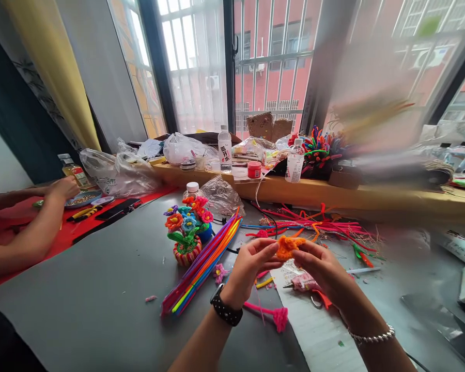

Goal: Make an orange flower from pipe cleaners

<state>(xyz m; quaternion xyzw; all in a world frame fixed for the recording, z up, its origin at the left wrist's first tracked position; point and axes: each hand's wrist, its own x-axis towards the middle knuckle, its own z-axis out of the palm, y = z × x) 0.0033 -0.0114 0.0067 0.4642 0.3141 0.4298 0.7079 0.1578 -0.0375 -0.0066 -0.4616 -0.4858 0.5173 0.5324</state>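
Both my hands pinch a small orange pipe-cleaner shape (288, 246) above the grey table (101, 299). My left hand (251, 263), with a black watch on its wrist, grips the piece from the left. My right hand (321, 268), wearing a silver bracelet, grips it from the right. Just left of my hands lies a bundle of coloured pipe cleaners (205, 263). Beside the bundle stands a small pot of pipe-cleaner flowers (188, 232). Under my hands sit a pink pipe-cleaner piece (273, 312) and a glue gun (306, 283) on white paper.
Another person's arms (27, 232) rest on a red mat at the left. Loose red and pink pipe cleaners (313, 225) spread behind my hands. The wooden sill (333, 194) carries water bottles (225, 149), plastic bags and a red jar (254, 169). The right side is blurred.
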